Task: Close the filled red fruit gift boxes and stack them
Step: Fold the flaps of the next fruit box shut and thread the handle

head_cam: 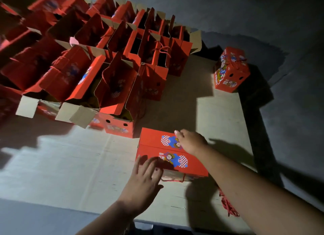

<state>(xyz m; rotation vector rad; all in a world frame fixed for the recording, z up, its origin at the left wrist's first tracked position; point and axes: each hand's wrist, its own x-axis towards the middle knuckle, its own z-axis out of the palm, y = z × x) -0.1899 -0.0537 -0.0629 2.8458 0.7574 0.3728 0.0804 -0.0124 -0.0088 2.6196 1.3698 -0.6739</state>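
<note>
Hands on the near box now: the left hand point(145, 177) lies with its fingers spread flat on the near lid flap of the red gift box point(168, 152), gripping nothing, while the right hand point(190, 141) reaches over to the far flap, fingers loosely curled against the printed top, and whether it pinches anything there I cannot tell. The box sits on the cardboard sheet point(87, 164) just in front of the open boxes point(98, 71), whose flaps stand up in rows. Both flaps look down and meeting at the middle seam, so this reads as the pressing-shut stage. Best play: press evenly along the seam and get the red cord handle point(175, 179) hanging at the near side clear. One closed box point(230, 69) waits well apart at the far right, the likely stacking spot.
</note>
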